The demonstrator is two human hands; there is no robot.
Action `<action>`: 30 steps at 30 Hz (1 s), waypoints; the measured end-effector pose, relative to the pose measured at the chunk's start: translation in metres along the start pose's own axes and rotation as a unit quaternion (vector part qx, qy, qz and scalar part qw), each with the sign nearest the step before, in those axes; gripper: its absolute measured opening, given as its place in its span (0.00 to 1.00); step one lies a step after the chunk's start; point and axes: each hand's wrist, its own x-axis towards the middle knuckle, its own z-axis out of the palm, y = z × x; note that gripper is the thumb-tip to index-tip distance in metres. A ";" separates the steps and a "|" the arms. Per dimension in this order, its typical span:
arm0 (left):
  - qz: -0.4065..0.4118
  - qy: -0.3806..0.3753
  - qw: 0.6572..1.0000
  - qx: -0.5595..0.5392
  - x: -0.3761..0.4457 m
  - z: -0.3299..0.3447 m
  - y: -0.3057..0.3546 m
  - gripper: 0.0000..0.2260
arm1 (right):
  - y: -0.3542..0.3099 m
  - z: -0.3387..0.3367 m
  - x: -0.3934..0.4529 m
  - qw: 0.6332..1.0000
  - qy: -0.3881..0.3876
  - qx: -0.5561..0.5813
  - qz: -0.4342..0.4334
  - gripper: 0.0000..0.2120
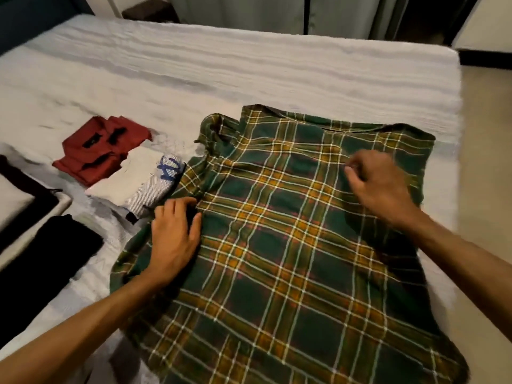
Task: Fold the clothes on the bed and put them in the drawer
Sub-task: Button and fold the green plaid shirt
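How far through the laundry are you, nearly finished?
Partly. Done: a red garment, a white-and-striped one and a black one already lie folded on the bed. In hand: the green plaid shirt is spread out, left hand pressing it, right hand pinching it. Left: folding it and putting everything away; no drawer is in view.

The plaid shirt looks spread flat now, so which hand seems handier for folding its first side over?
Probably the left hand: it rests on the plaid shirt right by its left edge, near the sleeve. The right hand sits further in, its fingers pinching the fabric.
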 end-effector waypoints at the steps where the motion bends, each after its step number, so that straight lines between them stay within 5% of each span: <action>1: -0.012 -0.001 1.000 0.000 0.001 -0.003 -0.007 0.13 | -0.020 0.017 0.015 0.997 -0.051 -0.012 -0.048 0.10; 4: 0.011 -0.008 0.999 0.033 -0.001 -0.017 -0.029 0.09 | -0.083 0.080 0.048 0.965 -0.176 -0.079 -0.178 0.18; 12: -0.024 -0.093 0.995 0.002 0.008 -0.037 -0.035 0.13 | -0.153 0.160 0.114 0.933 -0.134 -0.174 -0.284 0.17; 21: 0.013 -0.159 0.977 -0.142 0.010 -0.077 -0.058 0.17 | -0.160 0.146 0.190 0.850 -0.164 -0.375 -0.333 0.22; 24: 0.010 -0.122 0.969 -0.215 0.012 -0.076 -0.056 0.09 | -0.174 0.135 0.215 0.819 -0.159 -0.417 -0.361 0.17; 27: -0.003 -0.133 0.940 -0.315 0.016 -0.078 -0.053 0.05 | -0.173 0.111 0.222 0.783 -0.141 -0.447 -0.409 0.14; 30: 0.002 -0.199 0.914 -0.354 0.021 -0.082 -0.052 0.12 | -0.163 0.081 0.224 0.760 -0.141 -0.477 -0.419 0.19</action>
